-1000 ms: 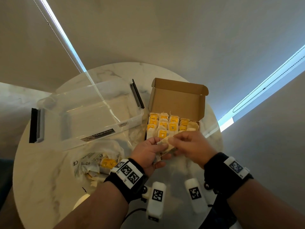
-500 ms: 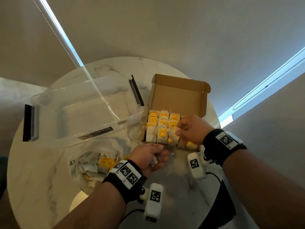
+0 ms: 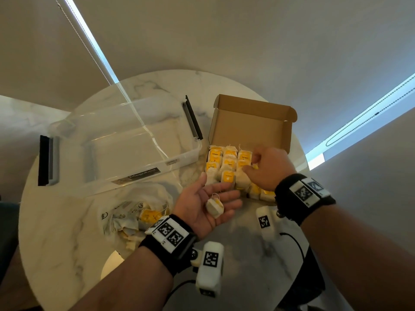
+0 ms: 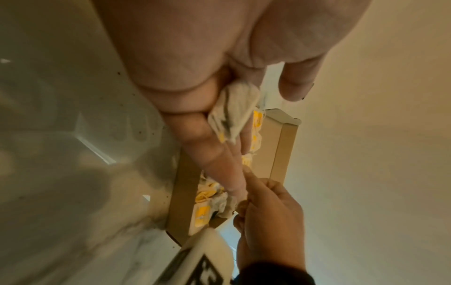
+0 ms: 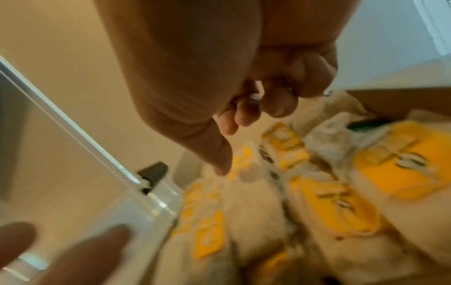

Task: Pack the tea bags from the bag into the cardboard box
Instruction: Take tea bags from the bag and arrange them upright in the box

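The cardboard box (image 3: 251,122) lies open at the table's right, its lid up, with several yellow-labelled tea bags (image 3: 226,162) in rows inside. My left hand (image 3: 215,194) is palm up just in front of the box. One tea bag (image 3: 215,208) lies loose on its straight fingers, also seen as a tea bag (image 4: 231,113) in the left wrist view. My right hand (image 3: 250,163) hovers over the box's right side with fingers curled and thumb (image 5: 220,165) pointing down at the packed bags; I see nothing held. The crumpled plastic bag (image 3: 134,212) with more tea bags lies at the left.
A clear plastic storage bin (image 3: 116,144) with grey end handles stands behind the plastic bag, close against the box's left side. The round marble table (image 3: 56,232) drops off near the box's right wall. A cable (image 3: 294,241) trails at the front edge.
Both hands held tea bags together in front of the box. The right hand then moved into the box. The left hand turned palm up and opened, with one bag on it.
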Motion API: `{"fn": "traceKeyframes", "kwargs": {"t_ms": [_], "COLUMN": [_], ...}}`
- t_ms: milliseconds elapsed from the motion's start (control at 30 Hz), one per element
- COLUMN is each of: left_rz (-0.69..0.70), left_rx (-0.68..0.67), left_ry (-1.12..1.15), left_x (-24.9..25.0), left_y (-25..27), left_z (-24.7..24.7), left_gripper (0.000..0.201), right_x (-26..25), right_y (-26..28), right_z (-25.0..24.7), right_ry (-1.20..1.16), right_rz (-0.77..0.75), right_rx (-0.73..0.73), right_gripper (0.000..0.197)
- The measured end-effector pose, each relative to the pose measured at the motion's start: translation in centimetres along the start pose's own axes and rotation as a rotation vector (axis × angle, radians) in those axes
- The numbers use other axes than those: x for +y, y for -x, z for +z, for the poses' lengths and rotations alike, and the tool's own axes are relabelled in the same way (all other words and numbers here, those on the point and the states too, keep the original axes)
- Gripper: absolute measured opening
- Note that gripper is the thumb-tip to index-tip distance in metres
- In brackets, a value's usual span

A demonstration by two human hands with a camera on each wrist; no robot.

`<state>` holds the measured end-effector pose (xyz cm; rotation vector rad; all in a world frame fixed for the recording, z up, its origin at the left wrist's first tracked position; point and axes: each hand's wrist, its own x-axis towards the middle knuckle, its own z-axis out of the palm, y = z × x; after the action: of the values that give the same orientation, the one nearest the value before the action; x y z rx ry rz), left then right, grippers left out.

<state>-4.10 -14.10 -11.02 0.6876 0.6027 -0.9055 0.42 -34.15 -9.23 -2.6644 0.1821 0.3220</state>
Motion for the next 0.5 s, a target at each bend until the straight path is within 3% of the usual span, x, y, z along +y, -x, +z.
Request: {"fn": "traceKeyframes", "kwargs": {"t_ms": [67, 133, 233, 367, 500], "left_rz": [0.012, 0.028, 0.067, 0.123, 0.137], "left_rx": [-0.029, -0.046, -0.074, -0.053, -0.020], "left_ry": [0.061, 0.107, 0.115, 0.043, 0.040], "left_x": [0.1, 0.0, 0.0, -0.4, -1.0], "left_y": [0.0, 0.0, 0.2, 0.4, 0.1], "left_z": [0.1, 0.2, 0.7, 1.5, 2.1], "left_gripper": [0.074, 0.074, 0.063, 0.040, 0.042], "right_x": [-1.2, -2.5, -3.1, -2.6, -2.8], "right_y": [2.1, 4.4, 5.9, 6.1, 6.9], "right_z": [-0.6, -0.6, 0.4, 1.6, 2.1], "right_ry": [-0.107, -0.189, -0.226, -0.166, -0.214], "right_rz": [-0.119, -0.207, -0.187, -0.180, -0.225], "right_rx": [0.017, -0.071, -0.150, -0.142, -0.113], "right_gripper": [0.018, 0.013, 0.004, 0.016, 0.005]}}
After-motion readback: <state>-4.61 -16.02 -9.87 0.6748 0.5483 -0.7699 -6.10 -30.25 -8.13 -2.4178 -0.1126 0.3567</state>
